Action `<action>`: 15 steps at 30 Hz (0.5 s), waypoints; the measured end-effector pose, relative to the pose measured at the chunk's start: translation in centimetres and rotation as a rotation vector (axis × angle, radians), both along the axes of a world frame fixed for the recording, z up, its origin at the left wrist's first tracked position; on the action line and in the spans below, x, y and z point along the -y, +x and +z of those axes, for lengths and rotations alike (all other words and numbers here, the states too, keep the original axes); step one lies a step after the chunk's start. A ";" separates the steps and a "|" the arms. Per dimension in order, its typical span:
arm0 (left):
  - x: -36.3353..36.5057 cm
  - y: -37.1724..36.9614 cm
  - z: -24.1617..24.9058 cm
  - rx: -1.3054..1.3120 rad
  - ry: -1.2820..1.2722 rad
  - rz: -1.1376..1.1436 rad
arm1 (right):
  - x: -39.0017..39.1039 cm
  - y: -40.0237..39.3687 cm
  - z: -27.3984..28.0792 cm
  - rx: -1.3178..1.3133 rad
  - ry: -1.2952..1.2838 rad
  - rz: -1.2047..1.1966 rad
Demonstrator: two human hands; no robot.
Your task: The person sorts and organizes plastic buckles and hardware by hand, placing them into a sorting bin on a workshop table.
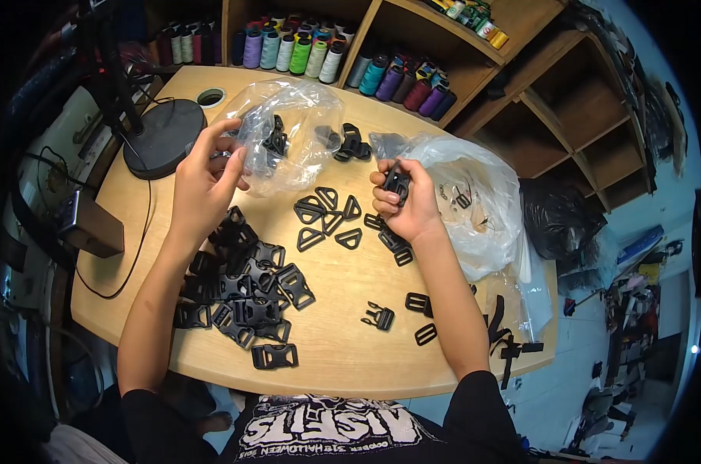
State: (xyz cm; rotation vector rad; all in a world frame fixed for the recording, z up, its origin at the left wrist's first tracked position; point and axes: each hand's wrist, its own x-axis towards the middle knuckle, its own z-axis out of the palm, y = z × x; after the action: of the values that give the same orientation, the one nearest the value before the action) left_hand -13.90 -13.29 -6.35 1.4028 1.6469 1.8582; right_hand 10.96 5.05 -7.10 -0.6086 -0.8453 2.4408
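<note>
My left hand has its fingers curled at the near edge of a clear plastic bag, which stands puffed out with a few black plastic parts inside. The fingers partly hide the edge they grip. My right hand is closed around a black plastic buckle. Black triangle rings lie on the table between my hands. A heap of black side-release buckles sits below my left hand. Under my right wrist are black strap sliders, and a single prong buckle half lies nearer me.
A large whitish plastic bag holding small parts spreads on the right. More black buckles lie behind. A lamp base, a tape roll and a small box stand left. Shelves hold thread spools. Black straps lie at the right edge.
</note>
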 end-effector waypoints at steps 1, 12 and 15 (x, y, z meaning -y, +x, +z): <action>0.0 0.0 0.0 -0.006 -0.002 0.008 | 0.5 0.1 0.5 -0.001 0.000 -0.003; -0.1 -0.1 -0.2 0.004 -0.017 -0.008 | 1.0 -0.2 -0.2 0.223 0.109 0.083; 0.0 -0.1 -0.2 -0.004 -0.022 -0.004 | 1.5 -0.5 0.0 0.245 0.122 0.011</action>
State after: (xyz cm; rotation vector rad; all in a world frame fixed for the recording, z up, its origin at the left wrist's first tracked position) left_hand -14.00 -13.31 -6.56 1.4013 1.6605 1.8305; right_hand 10.46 3.57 -7.15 -0.8702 -1.0879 2.3339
